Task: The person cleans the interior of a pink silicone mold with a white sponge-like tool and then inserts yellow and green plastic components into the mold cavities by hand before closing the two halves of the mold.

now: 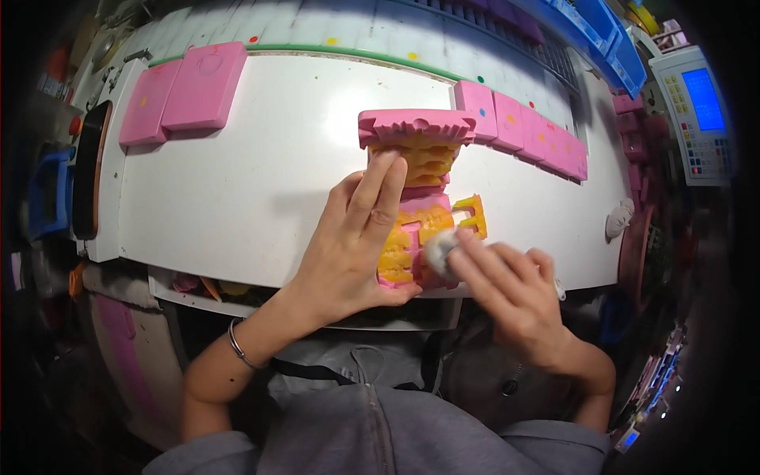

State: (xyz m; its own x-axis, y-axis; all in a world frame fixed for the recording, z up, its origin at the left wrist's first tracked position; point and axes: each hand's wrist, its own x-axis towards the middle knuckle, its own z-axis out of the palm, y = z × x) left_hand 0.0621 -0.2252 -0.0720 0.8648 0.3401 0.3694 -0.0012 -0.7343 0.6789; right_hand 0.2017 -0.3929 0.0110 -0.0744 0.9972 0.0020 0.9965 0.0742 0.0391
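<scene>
A pink rubber mold [418, 127] with yellow-orange cavity faces stands hinged open at the table's front edge. Its upper half is tilted up, and the lower half [396, 261] lies toward me. My left hand [348, 237] grips the mold along its left side, index and middle fingers against the raised half, thumb at the near edge. Between the fingers of my right hand [511, 289] is a white rounded cloth pouch [440, 252], pressed to the right part of the lower half. A yellow frame-shaped piece [473, 215] juts out beside the mold's right edge.
Two pink blocks [204, 87] lie at the far left of the white table [214, 198]. Several more [518, 127] line the back right, before a green-edged conveyor [332, 49]. Another white bundle [620, 219] sits at the right edge, below a control panel [701, 111].
</scene>
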